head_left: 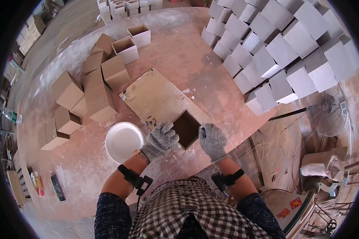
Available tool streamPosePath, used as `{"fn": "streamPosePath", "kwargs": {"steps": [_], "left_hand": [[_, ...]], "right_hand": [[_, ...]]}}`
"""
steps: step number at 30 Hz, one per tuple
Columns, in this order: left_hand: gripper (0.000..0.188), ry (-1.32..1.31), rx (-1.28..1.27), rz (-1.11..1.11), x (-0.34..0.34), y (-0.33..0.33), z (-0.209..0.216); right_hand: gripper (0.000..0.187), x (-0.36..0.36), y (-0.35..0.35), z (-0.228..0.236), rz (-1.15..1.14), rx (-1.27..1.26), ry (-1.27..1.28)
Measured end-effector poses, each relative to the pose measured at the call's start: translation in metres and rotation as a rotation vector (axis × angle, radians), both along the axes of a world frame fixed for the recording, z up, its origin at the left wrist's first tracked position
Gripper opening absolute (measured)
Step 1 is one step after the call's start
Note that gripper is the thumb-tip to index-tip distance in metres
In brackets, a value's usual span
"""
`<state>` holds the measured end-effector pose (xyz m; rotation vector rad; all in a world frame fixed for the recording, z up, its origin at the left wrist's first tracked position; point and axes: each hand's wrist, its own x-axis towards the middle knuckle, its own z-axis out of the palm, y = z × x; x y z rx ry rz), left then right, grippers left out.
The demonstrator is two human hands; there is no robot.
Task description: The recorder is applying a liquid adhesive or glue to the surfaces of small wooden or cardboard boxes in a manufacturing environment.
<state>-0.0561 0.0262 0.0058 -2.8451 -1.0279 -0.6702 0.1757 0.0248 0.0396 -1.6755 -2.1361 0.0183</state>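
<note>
Nearest, below the tan board (159, 93), your checked garment (183, 207) fills the foreground. A wristwatch (137, 152) sits on your left wrist. Your left hand (161, 138), in a grey knit glove, is at the near edge of the board; its grip is curled nearly closed. Your right hand (212, 139), gloved alike, is off the board's near right corner, its grip balled tighter. The open-topped brown box (186, 129) is between both hands, over the board's near edge, mouth facing up toward you. Fingers meet its opposite sides; you cannot tell from this view whether either grip clasps a wall.

Left of the board on the counter (91, 159) are a white round bowl (125, 123) and, further left, a group of brown boxes (99, 99). Right of the board stand a wire-caged fan (326, 109) and, further off, stacked white boxes (279, 49). Beyond the board's far end, more white boxes (127, 6) are grouped.
</note>
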Motion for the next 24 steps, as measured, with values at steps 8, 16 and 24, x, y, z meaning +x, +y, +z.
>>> {"fn": "streamPosePath", "kwargs": {"steps": [8, 16, 24], "left_hand": [[0.028, 0.031, 0.029, 0.024, -0.002, -0.007, 0.01], [0.019, -0.13, 0.06, 0.059, 0.026, -0.013, 0.009], [0.015, 0.008, 0.078, 0.155, 0.037, -0.026, 0.0]], "right_hand": [[0.011, -0.034, -0.056, 0.016, 0.169, -0.226, 0.243], [0.011, 0.018, 0.038, -0.005, 0.094, 0.145, 0.125], [0.016, 0.008, -0.027, 0.012, 0.198, -0.354, 0.198]]}}
